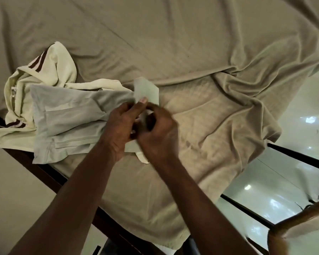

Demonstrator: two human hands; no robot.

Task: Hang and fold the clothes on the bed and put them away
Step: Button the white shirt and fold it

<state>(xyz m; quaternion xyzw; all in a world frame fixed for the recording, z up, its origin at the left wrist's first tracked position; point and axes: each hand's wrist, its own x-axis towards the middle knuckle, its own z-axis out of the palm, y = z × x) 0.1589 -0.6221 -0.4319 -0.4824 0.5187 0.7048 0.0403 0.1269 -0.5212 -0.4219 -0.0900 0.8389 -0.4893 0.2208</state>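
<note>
Grey-green garment [66, 122]: lies at the bed's [191, 43] near left edge, over a cream striped top [59, 67].
Left hand [121, 126]: we pinch its raised end.
Right hand [159, 134]: our fingers curl on the same end, seemingly to square a fold.

Home bedroom, bed [173, 52] under rumpled beige sheet, loose clothes [63, 115]

My left hand [121, 126] and right hand [158, 131] pinched one end of the grey garment [68, 116], its flap just beyond my fingers [143, 100]. A cream striped garment [50, 69] lay left of them.
</note>
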